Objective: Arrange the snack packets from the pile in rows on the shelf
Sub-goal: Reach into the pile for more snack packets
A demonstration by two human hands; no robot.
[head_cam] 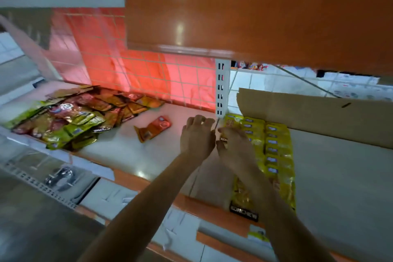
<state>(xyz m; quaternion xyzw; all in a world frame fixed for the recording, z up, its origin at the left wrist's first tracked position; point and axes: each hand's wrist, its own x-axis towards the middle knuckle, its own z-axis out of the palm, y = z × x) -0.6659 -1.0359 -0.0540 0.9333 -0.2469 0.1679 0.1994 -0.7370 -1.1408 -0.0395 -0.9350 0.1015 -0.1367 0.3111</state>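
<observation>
Centre frame, the right hand (236,147) pinched a probably light, slippery yellow foil snack packet (223,140) by its edge, the left hand (197,136) loosely spread.

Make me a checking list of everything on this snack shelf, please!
Surface: glossy white shelf board, orange front edge.
Job's things: messy pile of shiny mixed-colour snack packets at left; one orange packet lying alone; yellow packets in rows at right.
Clutter: brown cardboard sheet behind the rows.
Hands: right hand grips a yellow packet; left hand beside it, grip unclear.
Cables: nothing seen.
Surroundings: red wire-grid back panel; orange shelf above.
</observation>
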